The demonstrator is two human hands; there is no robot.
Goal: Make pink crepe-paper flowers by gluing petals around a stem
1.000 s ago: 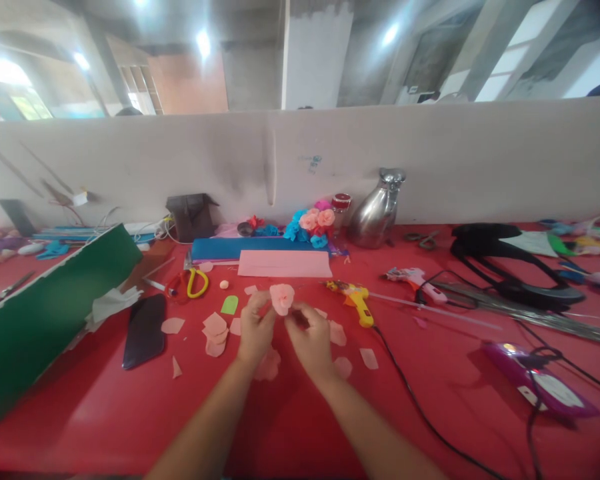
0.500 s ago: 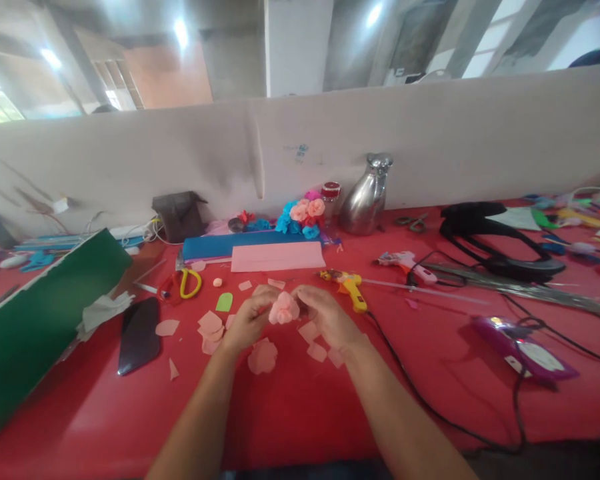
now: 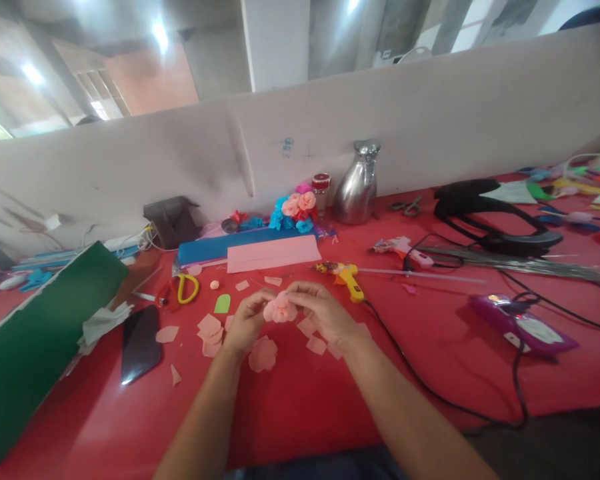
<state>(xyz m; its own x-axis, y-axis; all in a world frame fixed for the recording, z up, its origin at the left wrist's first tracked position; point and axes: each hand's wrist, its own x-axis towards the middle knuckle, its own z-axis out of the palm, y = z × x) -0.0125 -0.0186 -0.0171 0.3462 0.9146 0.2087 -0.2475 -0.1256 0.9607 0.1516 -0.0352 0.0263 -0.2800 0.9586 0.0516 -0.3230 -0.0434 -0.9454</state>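
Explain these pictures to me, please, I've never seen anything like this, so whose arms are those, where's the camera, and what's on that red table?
There's no machine here: you see a person's bare left hand and right hand. One camera, worn on that person's head, looks forward and down.

The fingers of both hands hold a pink flower above the red table. Around them lie cut pink pieces, a light green piece and scissors with a yellow handle. A dark slab, perhaps a phone, lies to the left, and a yellow glue gun to the right.

Farther back are a pink sheet, a bunch of colored flowers and a metal jug.
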